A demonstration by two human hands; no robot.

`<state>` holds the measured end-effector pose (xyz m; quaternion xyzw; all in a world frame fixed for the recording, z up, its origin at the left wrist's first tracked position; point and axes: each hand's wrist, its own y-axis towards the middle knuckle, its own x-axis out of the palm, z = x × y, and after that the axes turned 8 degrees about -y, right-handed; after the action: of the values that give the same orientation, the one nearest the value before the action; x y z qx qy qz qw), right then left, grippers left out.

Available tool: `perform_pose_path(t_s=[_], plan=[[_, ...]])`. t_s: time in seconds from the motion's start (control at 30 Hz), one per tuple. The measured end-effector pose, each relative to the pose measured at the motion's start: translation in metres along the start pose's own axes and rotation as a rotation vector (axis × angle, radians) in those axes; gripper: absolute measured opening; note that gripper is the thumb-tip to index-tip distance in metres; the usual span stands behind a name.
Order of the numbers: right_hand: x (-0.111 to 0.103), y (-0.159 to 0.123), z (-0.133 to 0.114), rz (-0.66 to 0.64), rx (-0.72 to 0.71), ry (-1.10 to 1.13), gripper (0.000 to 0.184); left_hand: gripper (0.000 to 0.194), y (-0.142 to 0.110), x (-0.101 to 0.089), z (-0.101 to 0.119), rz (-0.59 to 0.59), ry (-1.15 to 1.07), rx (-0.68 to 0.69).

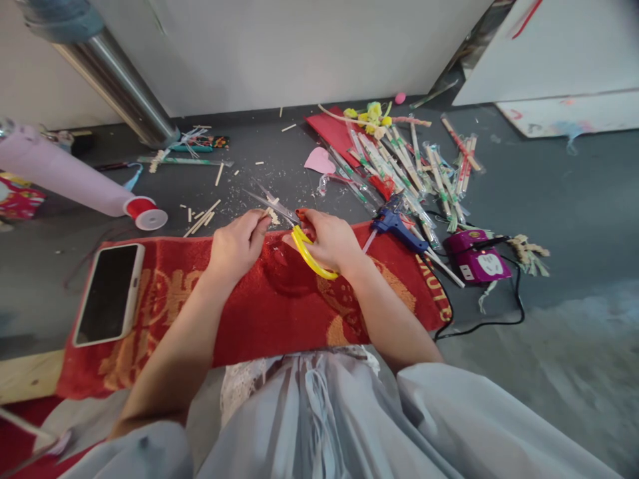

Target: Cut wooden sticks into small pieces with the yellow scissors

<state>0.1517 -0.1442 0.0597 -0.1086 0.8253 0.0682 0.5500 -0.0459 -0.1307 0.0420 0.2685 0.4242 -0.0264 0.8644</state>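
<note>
Over the worktop (524,199), my left fingers (253,225) pinch a pale piece (273,216), probably light, best edge-held; right fingers (310,221) grip scissors (301,241).

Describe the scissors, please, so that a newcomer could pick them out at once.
Find the red towel along the near edge of the grey tabletop. Near the middle of its far edge, the right grip holds the scissors, blades pointing away and leftward. Their yellow handles set them apart from the blue glue gun to their right and the pale sticks to their left.
</note>
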Motion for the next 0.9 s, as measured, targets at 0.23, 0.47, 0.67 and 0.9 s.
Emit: perform_pose_path(t_s=[0.23,0.47,0.67,0.9], plan=[[-0.001,0.002,0.006,-0.010,-0.075,0.092,0.046,0.031,-0.005,0.003,-0.010,0.082,0.115,0.148],[0.006,0.003,0.009,0.054,-0.099,0.135,0.055,0.031,-0.005,0.006,-0.012,0.096,0.074,0.125],[0.018,0.003,0.012,0.215,-0.178,0.144,0.073,0.034,-0.002,-0.001,-0.003,0.006,-0.089,0.044],[0.016,0.002,0.012,0.205,-0.197,0.104,0.077,0.040,0.003,-0.009,0.005,-0.142,-0.292,-0.054]])
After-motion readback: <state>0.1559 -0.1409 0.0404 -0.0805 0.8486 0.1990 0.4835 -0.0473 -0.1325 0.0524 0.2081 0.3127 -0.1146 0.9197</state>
